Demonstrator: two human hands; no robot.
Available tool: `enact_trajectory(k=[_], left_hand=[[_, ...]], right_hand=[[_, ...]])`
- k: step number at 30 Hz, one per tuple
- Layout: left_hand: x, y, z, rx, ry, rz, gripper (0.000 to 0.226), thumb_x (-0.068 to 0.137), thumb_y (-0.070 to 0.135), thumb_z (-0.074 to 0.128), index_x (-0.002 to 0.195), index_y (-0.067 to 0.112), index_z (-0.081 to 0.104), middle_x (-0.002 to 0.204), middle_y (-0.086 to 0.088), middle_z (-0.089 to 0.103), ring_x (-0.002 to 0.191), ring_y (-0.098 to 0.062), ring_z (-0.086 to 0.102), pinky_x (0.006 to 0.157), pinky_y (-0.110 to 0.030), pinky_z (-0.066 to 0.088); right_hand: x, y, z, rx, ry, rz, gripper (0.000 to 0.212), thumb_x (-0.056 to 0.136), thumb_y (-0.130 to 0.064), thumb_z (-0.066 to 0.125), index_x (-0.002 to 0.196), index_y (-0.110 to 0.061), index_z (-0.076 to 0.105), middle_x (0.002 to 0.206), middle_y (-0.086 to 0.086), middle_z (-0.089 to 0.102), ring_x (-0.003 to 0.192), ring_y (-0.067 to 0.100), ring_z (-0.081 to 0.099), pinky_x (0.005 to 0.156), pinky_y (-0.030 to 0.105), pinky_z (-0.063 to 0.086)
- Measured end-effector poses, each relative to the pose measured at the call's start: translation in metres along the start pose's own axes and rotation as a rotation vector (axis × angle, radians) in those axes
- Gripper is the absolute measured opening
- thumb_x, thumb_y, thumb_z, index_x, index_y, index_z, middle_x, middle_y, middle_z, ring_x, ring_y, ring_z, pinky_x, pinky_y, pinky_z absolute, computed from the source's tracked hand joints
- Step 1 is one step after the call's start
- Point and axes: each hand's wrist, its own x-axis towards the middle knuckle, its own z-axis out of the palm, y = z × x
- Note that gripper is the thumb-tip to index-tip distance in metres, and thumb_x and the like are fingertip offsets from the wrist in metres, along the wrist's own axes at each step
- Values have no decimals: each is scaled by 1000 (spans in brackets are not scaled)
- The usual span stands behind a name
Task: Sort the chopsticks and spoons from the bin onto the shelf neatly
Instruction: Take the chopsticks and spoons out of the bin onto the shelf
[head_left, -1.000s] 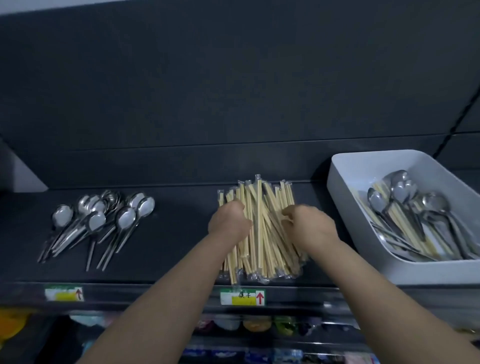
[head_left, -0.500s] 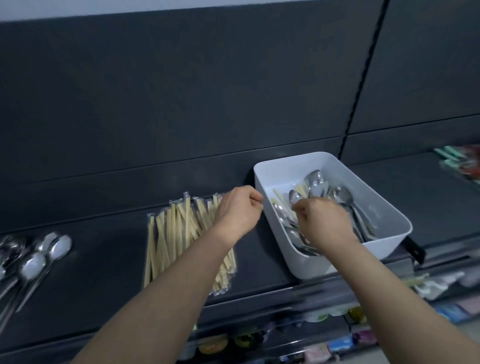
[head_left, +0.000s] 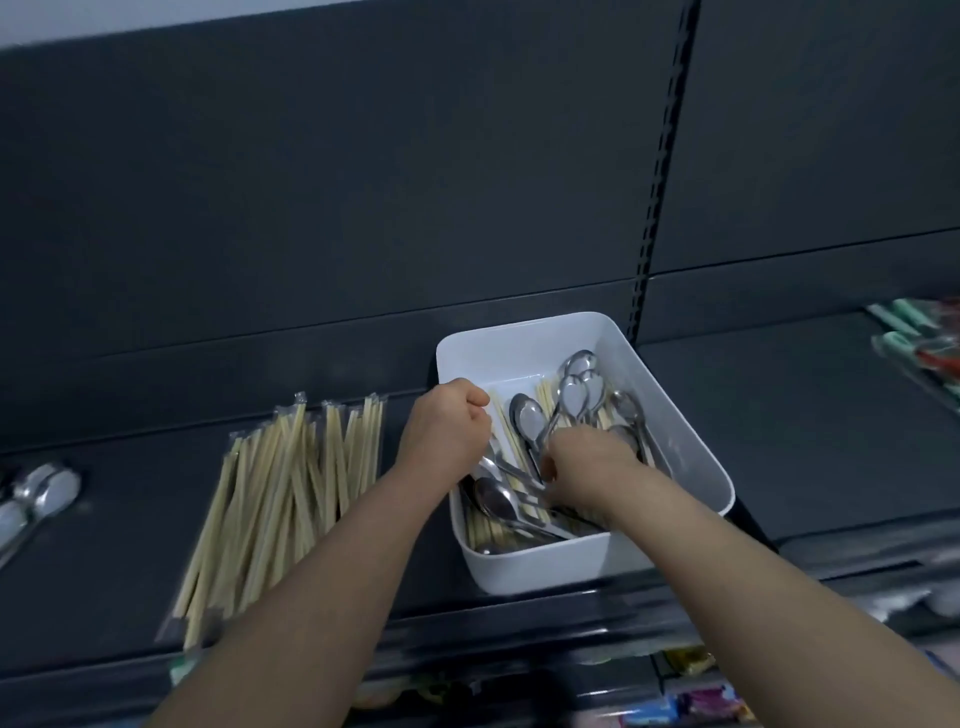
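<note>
Hands: left hand (head_left: 447, 431) curled at the bin (head_left: 519, 340) rim, centre right; right hand (head_left: 587, 462) buried inside; grips hidden.
Risk: you snag tangled spoons (head_left: 530, 421), dragging loose chopsticks (head_left: 544, 397) onto the shelf (head_left: 130, 519).

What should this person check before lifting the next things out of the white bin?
1. Both hands at the white bin: ok. The left hand is at its left wall, and the right hand is down inside it.
2. Hold on one kind only: cannot tell. What each hand grips is hidden.
3. Something left to sort: ok. Spoons in the bin and wrapped chopsticks in the bin lie mixed.
4. Chopstick pile on the shelf neat: not ok. Several lie crossed.
5. Spoon group on the shelf in view: ok. It is at the far left, partly cut off.
</note>
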Motion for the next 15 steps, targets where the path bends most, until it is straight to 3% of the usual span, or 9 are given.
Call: enact_trajectory(k=[4, 9, 12, 15], left_hand=[[-4, 2, 4, 84, 10, -37, 22, 91, 13, 54, 107, 20, 68, 109, 3, 68, 102, -17, 62, 85, -30, 51], [-9, 13, 8, 244, -47, -27, 21, 91, 18, 54, 108, 23, 67, 108, 6, 68, 100, -16, 61, 84, -34, 52], [-5, 20, 14, 350, -72, -31, 23, 93, 22, 53, 111, 24, 66, 111, 7, 66, 104, -18, 61, 84, -34, 53], [4, 27, 29, 391, -169, -84, 18, 88, 19, 56, 99, 18, 71, 98, 0, 69, 93, -22, 65, 78, -34, 56]], right_hand=[[13, -6, -5, -80, -46, -83, 20, 84, -19, 65, 101, -9, 63, 107, 9, 64, 102, 28, 62, 76, 31, 48], [14, 13, -13, 71, -164, -55, 11, 80, -19, 64, 79, -9, 63, 80, 5, 63, 80, 22, 64, 67, 26, 51], [8, 35, -25, 202, -130, 15, 8, 82, -20, 64, 82, -11, 66, 75, 3, 66, 67, 17, 66, 58, 26, 54], [3, 52, -34, 206, -7, 68, 9, 84, -17, 58, 83, -11, 64, 80, 5, 64, 71, 19, 61, 47, 23, 38]])
